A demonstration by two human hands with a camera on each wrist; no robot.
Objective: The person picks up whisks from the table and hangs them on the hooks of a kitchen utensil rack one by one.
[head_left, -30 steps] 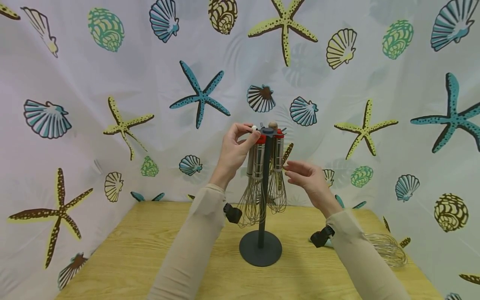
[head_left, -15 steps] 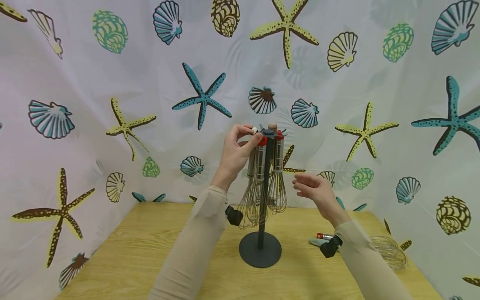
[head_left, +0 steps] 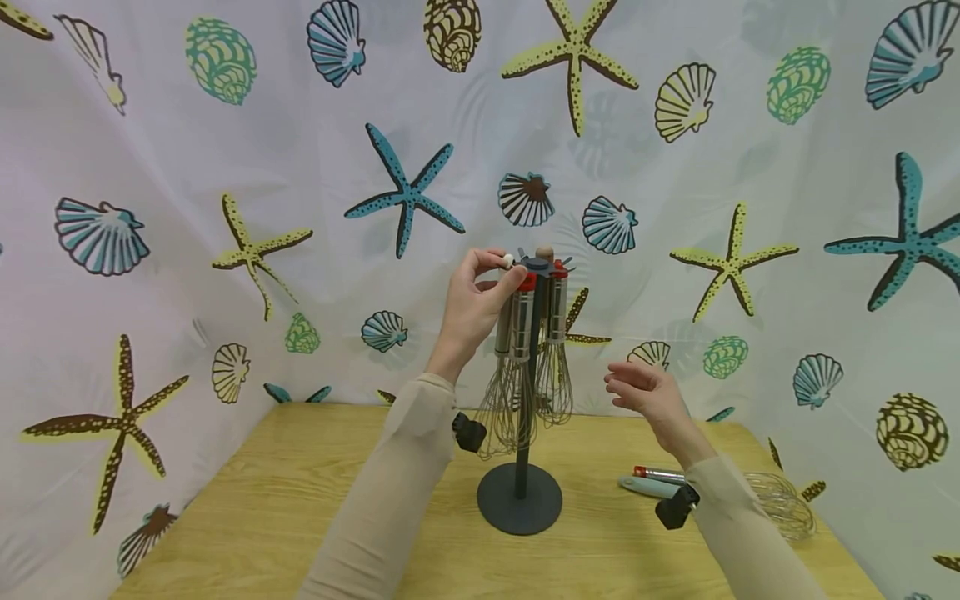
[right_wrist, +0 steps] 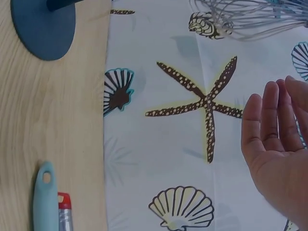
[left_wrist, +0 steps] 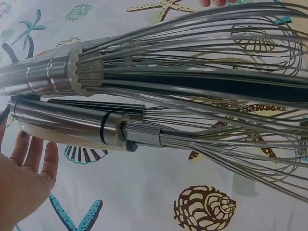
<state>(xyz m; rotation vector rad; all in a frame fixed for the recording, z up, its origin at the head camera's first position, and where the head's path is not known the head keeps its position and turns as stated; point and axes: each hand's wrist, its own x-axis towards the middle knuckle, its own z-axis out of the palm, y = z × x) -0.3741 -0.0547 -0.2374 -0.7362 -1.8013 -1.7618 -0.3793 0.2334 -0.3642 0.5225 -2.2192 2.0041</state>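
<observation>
A dark stand holds several hanging wire whisks. My left hand is at its top, thumb against the red end of a steel-handled whisk and fingertips by a white knob. It appears to pinch the whisk's upper end; the exact contact is hidden. In the left wrist view, the fingers lie beside the top of another steel whisk handle. My right hand hovers in the air right of the stand, fingers loosely bent, holding nothing; the right wrist view shows the same hand.
On the wooden table, a light-blue-handled utensil and a red-ended steel whisk handle lie at the right. Wire loops show beyond the right sleeve. A shell-print curtain surrounds the table.
My right hand has drawn away from the stand, rightward and down, uncovering the handles on the table. The left hand has stayed at the top of the stand.
</observation>
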